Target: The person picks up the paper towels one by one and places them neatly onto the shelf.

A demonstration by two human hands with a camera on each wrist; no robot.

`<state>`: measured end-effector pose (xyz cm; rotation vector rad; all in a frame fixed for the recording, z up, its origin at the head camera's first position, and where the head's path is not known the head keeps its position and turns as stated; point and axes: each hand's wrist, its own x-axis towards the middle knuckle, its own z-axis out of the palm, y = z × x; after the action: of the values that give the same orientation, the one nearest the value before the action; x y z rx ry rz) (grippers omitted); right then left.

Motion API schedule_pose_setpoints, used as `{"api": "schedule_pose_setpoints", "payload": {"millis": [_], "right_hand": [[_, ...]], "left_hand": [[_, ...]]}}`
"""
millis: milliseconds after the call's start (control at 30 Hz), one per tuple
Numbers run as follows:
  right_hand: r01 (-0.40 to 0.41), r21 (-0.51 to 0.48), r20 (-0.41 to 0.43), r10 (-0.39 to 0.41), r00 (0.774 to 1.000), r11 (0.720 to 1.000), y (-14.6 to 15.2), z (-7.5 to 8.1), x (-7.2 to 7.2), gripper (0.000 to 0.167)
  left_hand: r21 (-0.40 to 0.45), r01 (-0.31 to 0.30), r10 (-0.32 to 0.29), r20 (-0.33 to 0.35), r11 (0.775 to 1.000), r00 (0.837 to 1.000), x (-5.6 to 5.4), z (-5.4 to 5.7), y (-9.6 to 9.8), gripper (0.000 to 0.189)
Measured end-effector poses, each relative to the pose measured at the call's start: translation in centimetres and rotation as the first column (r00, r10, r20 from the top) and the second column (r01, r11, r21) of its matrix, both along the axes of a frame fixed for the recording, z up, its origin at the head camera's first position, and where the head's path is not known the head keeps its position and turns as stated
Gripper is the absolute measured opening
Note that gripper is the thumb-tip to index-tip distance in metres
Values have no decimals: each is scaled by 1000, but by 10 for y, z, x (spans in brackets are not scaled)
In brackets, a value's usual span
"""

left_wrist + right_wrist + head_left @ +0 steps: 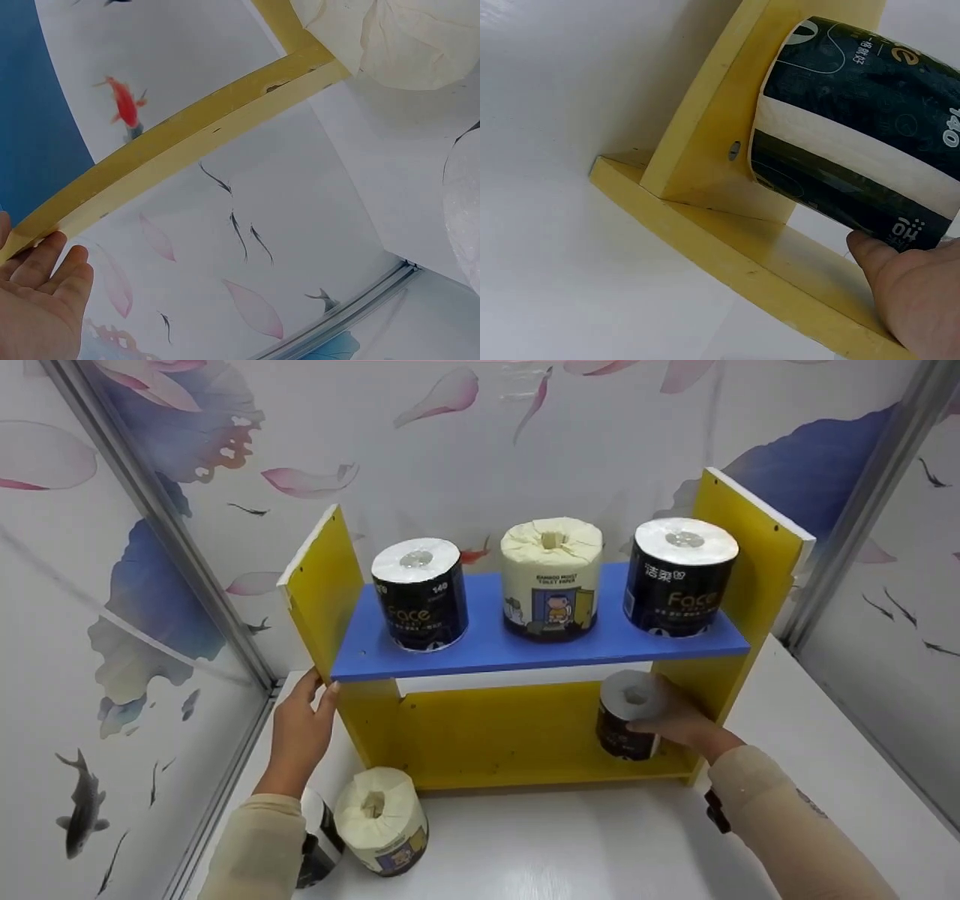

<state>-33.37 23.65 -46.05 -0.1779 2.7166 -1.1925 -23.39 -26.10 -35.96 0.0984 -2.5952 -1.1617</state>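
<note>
A small yellow-and-blue shelf (480, 656) stands on the white table. My left hand (304, 731) grips the edge of its left side panel (322, 585), with the thumb on one face and the fingers on the other; the left wrist view shows these fingers (56, 270) at the panel's edge. In the lower compartment, near the right side panel, my right hand (686, 724) holds a black-and-white toilet roll (621, 727). The right wrist view shows this roll (840, 127) against the yellow bottom board, the thumb (874, 251) on its side. The other right-hand fingers are hidden.
On the blue board stand a black roll (424, 611) at left, a cream roll (551, 574) in the middle and another black roll (679, 585) at right. Before the shelf's left end are a cream roll (382, 825) and a black-and-white roll (321, 840), partly behind my left sleeve.
</note>
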Motion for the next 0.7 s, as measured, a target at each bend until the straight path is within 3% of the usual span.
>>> {"api": "schedule_pose_setpoints", "payload": {"millis": [367, 700], "right_hand": [[-13, 59, 15, 13, 1000, 998, -5, 11, -6, 101], [24, 233, 89, -46, 995, 972, -4, 28, -8, 110]], "left_hand": [[-13, -4, 4, -17, 1000, 1000, -1, 0, 0, 51], [-6, -3, 2, -31, 1000, 1000, 0, 0, 0, 51]]}}
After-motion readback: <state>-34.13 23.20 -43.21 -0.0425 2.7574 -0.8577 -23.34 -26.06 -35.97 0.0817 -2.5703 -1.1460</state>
